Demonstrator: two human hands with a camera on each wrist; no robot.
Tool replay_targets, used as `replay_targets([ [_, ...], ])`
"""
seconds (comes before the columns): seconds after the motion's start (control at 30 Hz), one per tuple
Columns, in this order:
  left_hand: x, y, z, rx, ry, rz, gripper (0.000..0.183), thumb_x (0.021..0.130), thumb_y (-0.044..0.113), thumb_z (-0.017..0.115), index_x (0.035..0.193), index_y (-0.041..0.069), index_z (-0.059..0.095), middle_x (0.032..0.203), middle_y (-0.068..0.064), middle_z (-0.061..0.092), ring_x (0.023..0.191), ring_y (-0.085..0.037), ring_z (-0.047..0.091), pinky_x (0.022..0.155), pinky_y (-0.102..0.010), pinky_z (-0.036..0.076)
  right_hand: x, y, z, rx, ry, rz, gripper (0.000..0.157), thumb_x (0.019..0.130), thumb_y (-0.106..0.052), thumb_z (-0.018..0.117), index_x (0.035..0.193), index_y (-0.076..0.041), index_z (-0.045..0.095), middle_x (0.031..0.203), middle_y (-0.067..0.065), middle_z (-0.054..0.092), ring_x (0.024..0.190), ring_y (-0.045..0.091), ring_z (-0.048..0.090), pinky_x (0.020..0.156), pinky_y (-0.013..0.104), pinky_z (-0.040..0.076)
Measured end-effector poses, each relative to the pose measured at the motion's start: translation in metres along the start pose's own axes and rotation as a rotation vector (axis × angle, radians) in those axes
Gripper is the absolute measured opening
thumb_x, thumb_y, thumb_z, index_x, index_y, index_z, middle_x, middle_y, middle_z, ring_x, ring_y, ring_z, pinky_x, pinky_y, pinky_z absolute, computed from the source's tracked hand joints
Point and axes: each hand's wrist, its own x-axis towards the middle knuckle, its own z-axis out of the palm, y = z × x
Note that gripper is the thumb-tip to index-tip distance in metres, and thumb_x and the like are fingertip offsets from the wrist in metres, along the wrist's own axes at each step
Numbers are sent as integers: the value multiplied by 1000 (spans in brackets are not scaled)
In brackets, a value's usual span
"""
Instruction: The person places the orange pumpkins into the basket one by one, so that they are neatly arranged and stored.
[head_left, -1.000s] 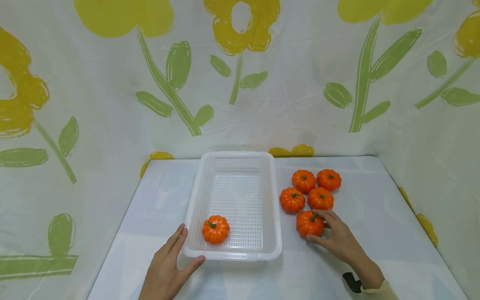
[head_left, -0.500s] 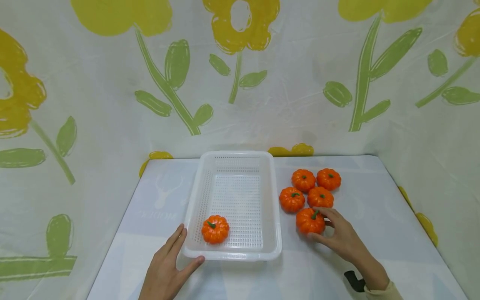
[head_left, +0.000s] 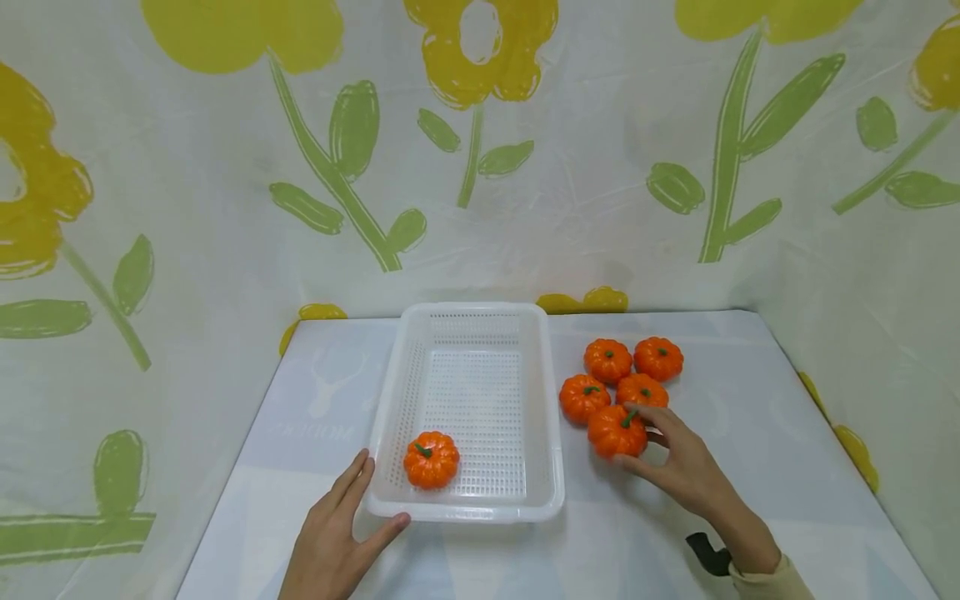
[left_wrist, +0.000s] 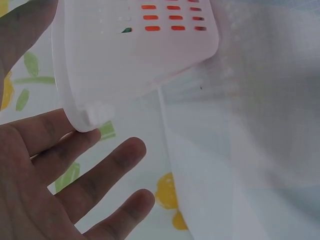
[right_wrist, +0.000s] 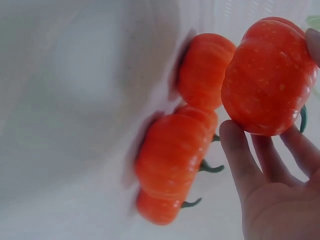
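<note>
My right hand (head_left: 686, 471) grips a small orange pumpkin (head_left: 613, 432) with a green stem, thumb on the near side and fingers on the far side. In the right wrist view this pumpkin (right_wrist: 270, 75) is raised off the table, apart from the ones below. My left hand (head_left: 330, 533) touches the near left corner of a white plastic basket (head_left: 480, 510), fingers straight along its left rim and thumb at the front rim. The left wrist view shows the basket's corner (left_wrist: 95, 112) between thumb and fingers. Another pumpkin (head_left: 431, 460) sits inside the basket, near its front left.
Several more orange pumpkins (head_left: 584, 399) stand clustered on the table right of the basket, just beyond the held one. A black curved object (head_left: 708, 556) shows beside the right wrist. Flower-printed cloth (head_left: 585, 183) walls in the back and sides of the pale table (head_left: 757, 400).
My right hand has lifted the pumpkin off the table and moved it slightly away from me, so it now partly covers one behind it. My left hand and the basket have stayed put.
</note>
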Motion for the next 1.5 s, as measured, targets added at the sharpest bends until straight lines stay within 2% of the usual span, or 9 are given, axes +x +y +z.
replay_targets([
  [0.27, -1, 2, -1, 9, -36, -37, 92, 81, 61, 78, 147, 1, 52, 154, -10, 47, 125, -40, 58, 95, -59, 52, 9, -11, -2, 27, -6, -1, 80, 81, -45, 85, 145, -12, 50, 144, 7, 52, 125, 29, 54, 97, 50, 54],
  [0.73, -1, 0, 2, 3, -12, -24, 92, 80, 59, 80, 147, 2, 52, 154, -10, 48, 125, -40, 58, 94, -58, 53, 21, -28, -5, 28, 12, -58, 79, 81, -45, 86, 146, -17, 51, 141, 1, 52, 126, 25, 52, 99, 52, 52],
  [1.0, -2, 0, 2, -5, -4, -15, 91, 80, 58, 80, 147, 2, 52, 155, -8, 47, 125, -38, 58, 94, -57, 54, 26, -36, -2, 43, 47, -81, 77, 81, -38, 87, 147, -20, 50, 136, -5, 54, 112, 14, 53, 88, 30, 56],
  [1.13, -2, 0, 2, -7, 6, -5, 91, 80, 57, 81, 147, 3, 53, 155, -6, 48, 125, -38, 59, 94, -56, 54, 28, -41, 0, 71, 58, -82, 80, 80, -35, 88, 147, -15, 49, 138, -1, 53, 113, 15, 53, 91, 40, 57],
  [1.27, -2, 1, 2, 5, 10, -6, 91, 79, 58, 81, 147, 3, 53, 154, -6, 48, 125, -38, 59, 93, -57, 54, 34, -47, 3, 81, 61, -100, 83, 80, -38, 88, 150, -18, 48, 144, 1, 49, 118, 18, 51, 95, 53, 55],
  [1.5, -1, 1, -1, -1, 12, -7, 91, 79, 57, 82, 147, 4, 53, 155, -5, 47, 125, -38, 58, 94, -58, 53, 48, -54, 10, 89, 67, -177, 79, 78, -34, 90, 146, -20, 51, 141, -1, 52, 116, 16, 54, 96, 52, 55],
])
